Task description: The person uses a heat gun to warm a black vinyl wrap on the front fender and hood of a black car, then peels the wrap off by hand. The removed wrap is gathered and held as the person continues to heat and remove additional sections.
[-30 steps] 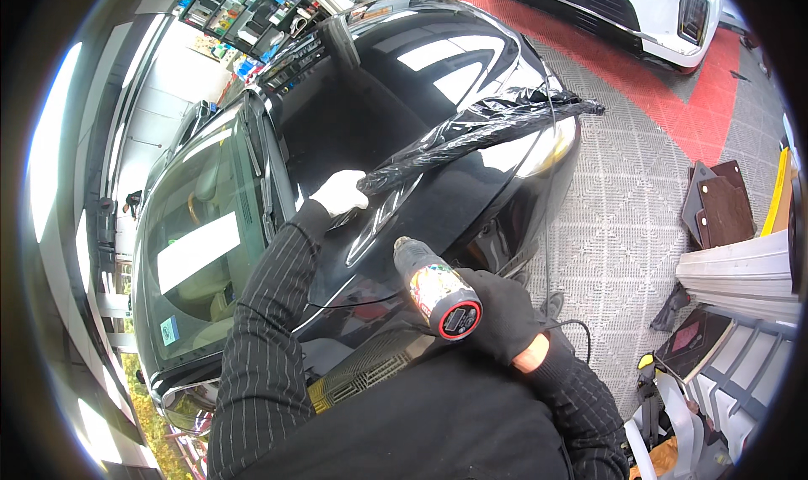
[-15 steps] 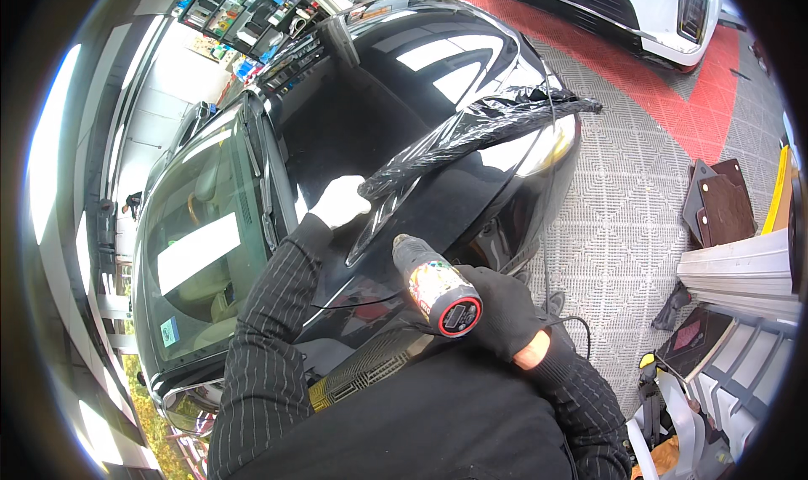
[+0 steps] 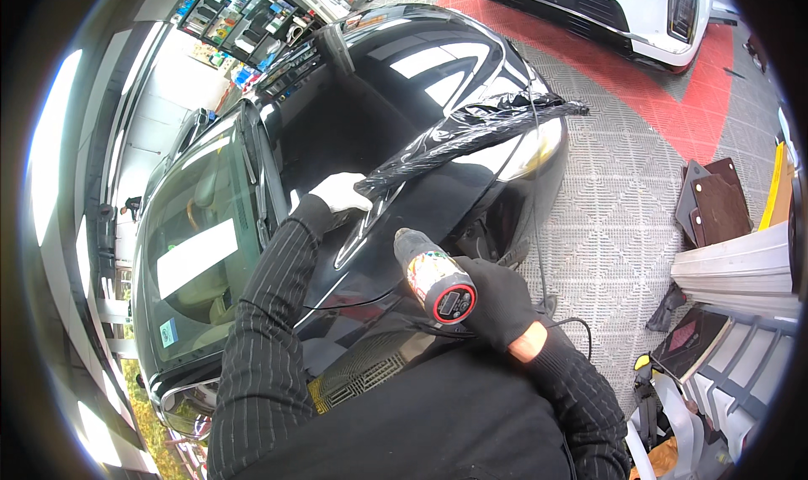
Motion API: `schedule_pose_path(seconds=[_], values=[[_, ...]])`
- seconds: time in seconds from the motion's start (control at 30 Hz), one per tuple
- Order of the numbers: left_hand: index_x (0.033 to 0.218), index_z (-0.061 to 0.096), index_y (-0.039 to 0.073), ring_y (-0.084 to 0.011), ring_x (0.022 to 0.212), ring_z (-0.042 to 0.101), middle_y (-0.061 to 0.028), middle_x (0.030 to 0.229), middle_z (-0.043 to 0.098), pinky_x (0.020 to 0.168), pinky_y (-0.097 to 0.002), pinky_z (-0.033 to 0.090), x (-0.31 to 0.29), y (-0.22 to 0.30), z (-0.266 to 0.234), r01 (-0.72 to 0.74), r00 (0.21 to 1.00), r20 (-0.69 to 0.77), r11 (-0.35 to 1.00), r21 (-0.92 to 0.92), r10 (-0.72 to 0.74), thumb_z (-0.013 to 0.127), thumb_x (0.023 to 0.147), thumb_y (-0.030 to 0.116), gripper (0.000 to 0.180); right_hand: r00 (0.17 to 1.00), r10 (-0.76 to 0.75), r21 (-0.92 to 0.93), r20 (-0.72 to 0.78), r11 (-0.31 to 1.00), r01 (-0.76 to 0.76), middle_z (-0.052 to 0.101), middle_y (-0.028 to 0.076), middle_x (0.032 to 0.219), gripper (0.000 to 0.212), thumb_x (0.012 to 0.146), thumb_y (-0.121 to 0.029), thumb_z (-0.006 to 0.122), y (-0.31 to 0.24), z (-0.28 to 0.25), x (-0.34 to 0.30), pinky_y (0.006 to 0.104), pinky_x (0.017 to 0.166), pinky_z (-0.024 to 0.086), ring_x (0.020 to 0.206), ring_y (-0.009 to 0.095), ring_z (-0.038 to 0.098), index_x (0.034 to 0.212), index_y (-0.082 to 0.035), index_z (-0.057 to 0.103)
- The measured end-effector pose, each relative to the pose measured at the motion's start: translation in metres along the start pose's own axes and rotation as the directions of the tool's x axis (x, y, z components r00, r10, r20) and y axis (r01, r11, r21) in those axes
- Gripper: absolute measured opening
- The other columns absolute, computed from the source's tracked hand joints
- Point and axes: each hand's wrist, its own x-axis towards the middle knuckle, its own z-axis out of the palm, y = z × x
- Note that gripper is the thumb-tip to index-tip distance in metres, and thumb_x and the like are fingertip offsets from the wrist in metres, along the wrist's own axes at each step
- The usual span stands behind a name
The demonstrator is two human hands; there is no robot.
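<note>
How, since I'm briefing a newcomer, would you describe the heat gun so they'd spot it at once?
Find the black car, then the black-gloved right hand beside it. That hand holds the heat gun, nozzle toward the car. Its colourful patterned band and red-ringed display set it apart from the dark car and hand.

Left hand [image 3: 343, 192]: white glove [image 3: 337, 195]
Right hand [image 3: 498, 301]: matte black glove [image 3: 509, 312]
Left sleeve [image 3: 268, 328]: black, thin pale pinstripes
Left cuff [image 3: 313, 215]: plain black
Right sleeve [image 3: 585, 404]: black, same pinstripes
Right cuff [image 3: 549, 362]: black, bare wrist [image 3: 528, 343] showing beside it
Torso [image 3: 438, 408]: plain black cloth
</note>
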Motion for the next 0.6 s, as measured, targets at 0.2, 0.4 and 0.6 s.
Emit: schedule_pose_path(seconds=[0.2, 0.4, 0.6], values=[[0.098, 0.079, 0.003, -0.0369, 0.090, 0.074, -0.0194, 0.091, 0.076, 0.086, -0.0447, 0.057, 0.015, -0.010, 0.006, 0.066, 0.994, -0.093, 0.996, 0.067, -0.060, 0.085, 0.073, 0.028, 0.036, 0.997, 0.045, 0.050, 0.061, 0.998, -0.048, 0.078, 0.015, 0.104, 0.050, 0.085, -0.038, 0.088, 0.005, 0.000, -0.003, 0.0476, 0.079, 0.060, 0.095, 0.038, 0.076, 0.125, -0.012, 0.073], [0.088, 0.074, 0.000, -0.0426, 0.088, 0.071, -0.0221, 0.088, 0.072, 0.082, -0.0489, 0.057, 0.016, -0.019, 0.015, -0.060, 0.981, -0.174, 0.989, 0.132, 0.082, 0.079, 0.072, 0.024, 0.029, 0.993, 0.070, 0.011, 0.099, 0.997, -0.071, 0.077, 0.015, 0.103, 0.051, 0.084, -0.036, 0.089, 0.003, 0.004, 0.018, 0.0470, 0.079, 0.060, 0.095, 0.038, 0.076, 0.125, -0.012, 0.073], [0.085, 0.071, 0.000, -0.0408, 0.085, 0.069, -0.0218, 0.086, 0.070, 0.077, -0.0472, 0.055, 0.005, -0.017, 0.018, -0.140, 0.964, -0.223, 0.989, 0.038, 0.145, 0.076, 0.075, 0.023, 0.026, 0.999, 0.022, 0.082, 0.030, 0.996, -0.024, 0.077, 0.015, 0.103, 0.049, 0.084, -0.034, 0.089, 0.000, 0.006, 0.032, 0.0471, 0.079, 0.060, 0.095, 0.039, 0.075, 0.124, -0.010, 0.073]])
